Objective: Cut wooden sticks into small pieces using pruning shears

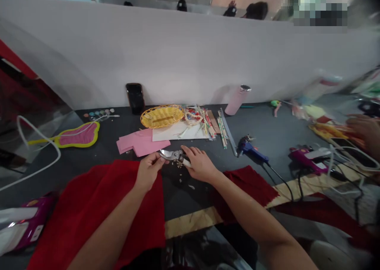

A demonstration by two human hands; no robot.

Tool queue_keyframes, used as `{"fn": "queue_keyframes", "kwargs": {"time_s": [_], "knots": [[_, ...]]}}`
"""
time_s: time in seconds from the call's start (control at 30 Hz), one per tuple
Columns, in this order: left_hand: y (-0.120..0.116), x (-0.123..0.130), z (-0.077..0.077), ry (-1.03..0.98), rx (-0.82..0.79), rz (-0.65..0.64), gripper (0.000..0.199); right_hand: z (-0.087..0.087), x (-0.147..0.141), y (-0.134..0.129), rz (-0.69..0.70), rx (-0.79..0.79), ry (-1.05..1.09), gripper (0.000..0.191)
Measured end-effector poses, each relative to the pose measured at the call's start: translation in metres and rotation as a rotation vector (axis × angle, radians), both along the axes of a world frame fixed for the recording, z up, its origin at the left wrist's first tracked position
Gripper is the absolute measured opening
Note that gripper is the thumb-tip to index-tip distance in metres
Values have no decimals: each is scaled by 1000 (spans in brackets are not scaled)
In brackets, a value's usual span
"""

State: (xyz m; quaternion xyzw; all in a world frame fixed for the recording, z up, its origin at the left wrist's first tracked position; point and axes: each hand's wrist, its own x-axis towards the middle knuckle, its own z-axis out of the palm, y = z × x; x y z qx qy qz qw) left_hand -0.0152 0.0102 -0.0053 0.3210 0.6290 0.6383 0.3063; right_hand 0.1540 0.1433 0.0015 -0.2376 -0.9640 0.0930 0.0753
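Note:
My right hand (pixel 199 163) is wrapped round the pale handle of a pair of pruning shears (pixel 175 155), held above the dark table. The shears' metal blades point left, to the fingertips of my left hand (pixel 150 169). Those fingers are pinched together by the blade tip; what they hold is too small to make out. Small beige bits (pixel 179 164) lie scattered on the table under the shears. Beneath my left forearm spreads a large red cloth (pixel 109 198), and a smaller red cloth (pixel 249 185) lies under my right forearm.
Behind my hands are pink sheets (pixel 142 141), a yellow basket (pixel 162 116), patterned sticks (pixel 222 129), a phone (pixel 135 97) and a pink bottle (pixel 237 99). A blue glue gun (pixel 252 150) with its cable lies right. Another person's hand (pixel 365 131) shows at far right.

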Motion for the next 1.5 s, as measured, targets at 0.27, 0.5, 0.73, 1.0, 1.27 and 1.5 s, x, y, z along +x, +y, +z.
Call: {"fn": "queue_keyframes", "kwargs": {"time_s": [0.27, 0.5, 0.73, 1.0, 1.27, 1.5], "knots": [[-3, -1, 0, -60, 1, -70, 19, 4, 0, -2, 27, -21, -46, 59], [-2, 2, 4, -46, 31, -38, 18, 9, -1, -5, -10, 23, -56, 58], [-4, 1, 3, -53, 57, -77, 18, 8, 0, -4, -1, 64, -24, 67], [-4, -2, 3, -116, 38, -137, 23, 10, -1, -3, 19, 12, -42, 66], [-3, 3, 8, -170, 64, -110, 23, 14, -1, -9, -25, -36, -93, 55], [-3, 4, 5, -72, 45, -52, 21, 10, -1, -7, -18, -22, -39, 62]]}}
